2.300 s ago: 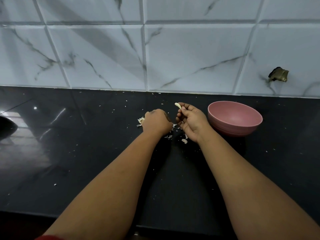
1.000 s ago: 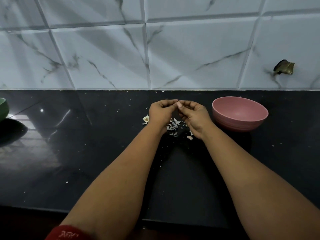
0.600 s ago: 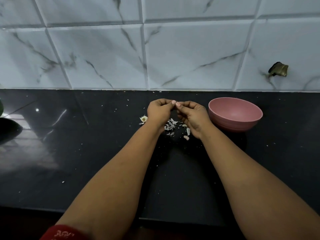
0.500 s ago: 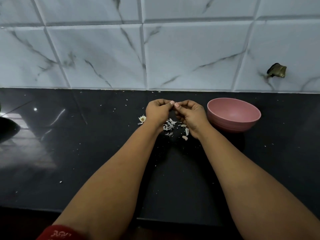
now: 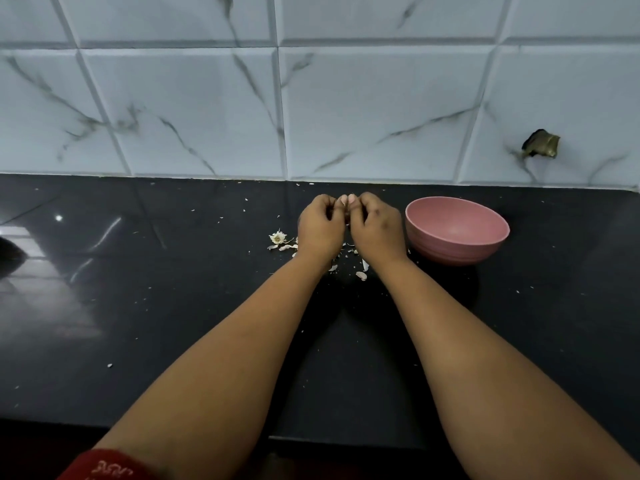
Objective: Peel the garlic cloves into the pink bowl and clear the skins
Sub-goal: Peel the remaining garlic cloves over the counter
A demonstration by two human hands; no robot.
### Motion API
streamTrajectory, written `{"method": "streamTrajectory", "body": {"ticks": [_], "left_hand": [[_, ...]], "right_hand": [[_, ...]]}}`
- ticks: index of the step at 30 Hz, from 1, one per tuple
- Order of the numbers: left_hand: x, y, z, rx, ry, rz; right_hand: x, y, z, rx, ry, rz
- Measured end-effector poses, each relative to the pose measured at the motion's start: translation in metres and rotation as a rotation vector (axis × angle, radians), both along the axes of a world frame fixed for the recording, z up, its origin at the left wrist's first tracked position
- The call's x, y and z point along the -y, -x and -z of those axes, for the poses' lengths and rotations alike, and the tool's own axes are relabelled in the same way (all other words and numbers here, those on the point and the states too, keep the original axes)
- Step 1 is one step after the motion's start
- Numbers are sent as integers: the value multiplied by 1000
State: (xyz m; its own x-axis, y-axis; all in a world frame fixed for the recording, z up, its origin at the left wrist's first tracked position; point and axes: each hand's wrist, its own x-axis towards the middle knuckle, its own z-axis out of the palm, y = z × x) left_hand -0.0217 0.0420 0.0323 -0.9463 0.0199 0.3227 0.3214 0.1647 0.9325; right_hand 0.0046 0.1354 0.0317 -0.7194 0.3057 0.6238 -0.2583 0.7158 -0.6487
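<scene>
Pinching something small and hidden between curled fingertips, left hand (image 5: 320,226) and right hand (image 5: 375,228) touching, above papery white garlic skins (image 5: 362,274) on glossy black countertop (image 5: 173,306), round pink plastic bowl (image 5: 457,230) just right.

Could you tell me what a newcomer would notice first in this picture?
Probably the two hands meeting at centre, the left hand and right hand curled knuckle to knuckle over the black counter. Next, the pink bowl just right of them, and pale garlic skins scattered beneath and left of the hands.
</scene>
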Motion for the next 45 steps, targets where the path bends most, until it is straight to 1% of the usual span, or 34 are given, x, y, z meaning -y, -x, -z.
{"method": "streamTrajectory", "body": {"ticks": [1, 3, 6, 8, 10, 14, 16, 19, 21, 25, 29, 33, 38, 42, 45], "left_hand": [[0, -2, 0, -35, 71, -21], [-2, -1, 2, -29, 108, -5], [-3, 0, 4, 37, 30, 12], [0, 0, 2, 39, -18, 7], [3, 0, 0, 7, 16, 23], [7, 2, 1, -46, 29, 67], [8, 1, 0, -53, 29, 68], [9, 4, 0, -82, 114, 81], [10, 6, 2, -72, 144, 100], [15, 8, 2, -60, 208, 115], [16, 9, 1, -41, 143, 87], [14, 7, 2, -32, 86, 120], [12, 7, 3, -83, 124, 123], [12, 9, 4, -99, 165, 116], [13, 10, 4, -87, 158, 103]], "right_hand": [[-1, 0, -1, 6, -8, 3], [-3, 0, -1, 12, -6, -5], [-2, 2, 2, 11, 25, -51], [-1, 2, 2, 22, 78, -76], [-2, 3, 2, 55, 215, -107], [0, 8, 5, 133, 597, -245], [1, 7, 4, 158, 728, -320], [0, 4, 0, 176, 855, -406], [-3, 4, 0, 206, 876, -434], [-3, 3, 2, 265, 842, -445], [-1, 1, -4, 232, 965, -443], [0, 2, 0, 194, 858, -393], [-2, 1, 0, 189, 859, -417], [-3, 3, 3, 204, 847, -386], [-2, 4, 1, 222, 880, -392]]}}
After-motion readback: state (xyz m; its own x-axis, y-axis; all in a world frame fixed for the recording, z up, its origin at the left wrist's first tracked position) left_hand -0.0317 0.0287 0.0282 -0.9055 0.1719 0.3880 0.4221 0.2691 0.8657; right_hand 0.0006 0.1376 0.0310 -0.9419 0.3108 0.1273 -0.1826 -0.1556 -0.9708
